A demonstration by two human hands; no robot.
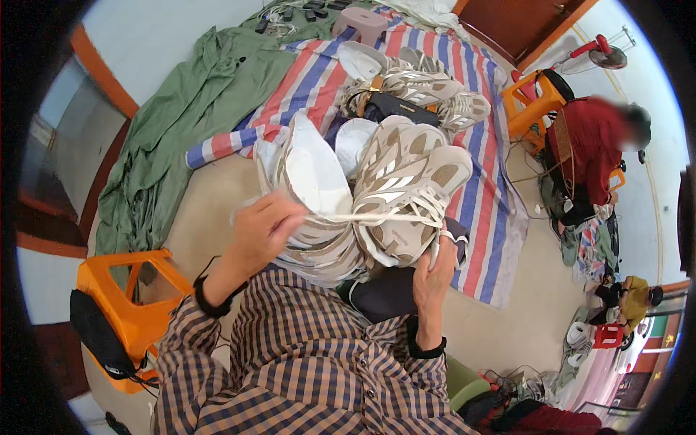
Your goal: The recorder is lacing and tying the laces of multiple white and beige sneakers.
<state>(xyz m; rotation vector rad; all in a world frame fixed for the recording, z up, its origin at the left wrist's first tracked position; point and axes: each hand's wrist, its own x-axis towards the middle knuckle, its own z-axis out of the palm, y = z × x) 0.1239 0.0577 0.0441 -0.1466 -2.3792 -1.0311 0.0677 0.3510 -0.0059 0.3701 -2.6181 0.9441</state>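
Note:
A taut white shoelace (pixel 362 217) runs from the front shoe upper to my left hand (pixel 264 225), whose fingers are pinched on its end and slightly blurred. That beige-and-white shoe upper (pixel 402 235) lies in front of me, its laces crossing over its front. At its right edge my right hand (pixel 435 274) is closed on the upper, close to a loop of lace; the exact fingertip hold is partly hidden. Under and beside the left hand sits a nested stack of similar uppers (pixel 319 250) with white linings. More uppers (pixel 406 148) are packed just beyond.
A striped sheet (pixel 493 239) covers the floor ahead, with a black bag (pixel 399 110) and further uppers (pixel 464 109). Green cloth (pixel 167 138) spreads at the left. An orange stool (pixel 130 290) stands near my left elbow. Co-workers sit at the right, one in a red top (pixel 591 145).

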